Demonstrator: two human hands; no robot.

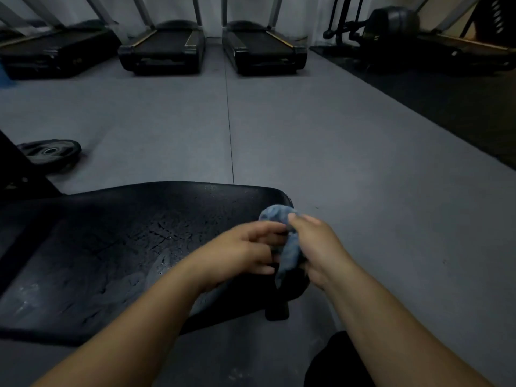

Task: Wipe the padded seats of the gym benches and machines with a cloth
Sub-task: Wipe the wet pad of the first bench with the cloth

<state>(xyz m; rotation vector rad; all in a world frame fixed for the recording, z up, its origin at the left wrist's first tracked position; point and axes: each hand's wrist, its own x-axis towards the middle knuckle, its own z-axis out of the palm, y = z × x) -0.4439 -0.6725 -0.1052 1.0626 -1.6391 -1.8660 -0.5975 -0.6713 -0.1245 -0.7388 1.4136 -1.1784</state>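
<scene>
Item: blue cloth (289, 251), bunched, gripped by both L hand (245, 251) & R hand (317, 247) at right end of bench pad (120, 241). I'd fold it flat first, then wipe w/ overlapping strokes.

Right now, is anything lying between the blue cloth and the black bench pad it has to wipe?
Nothing visible does. The left hand and right hand both hold the blue cloth at the right end of the bench pad, whose cracked top shows no object on it.
</scene>
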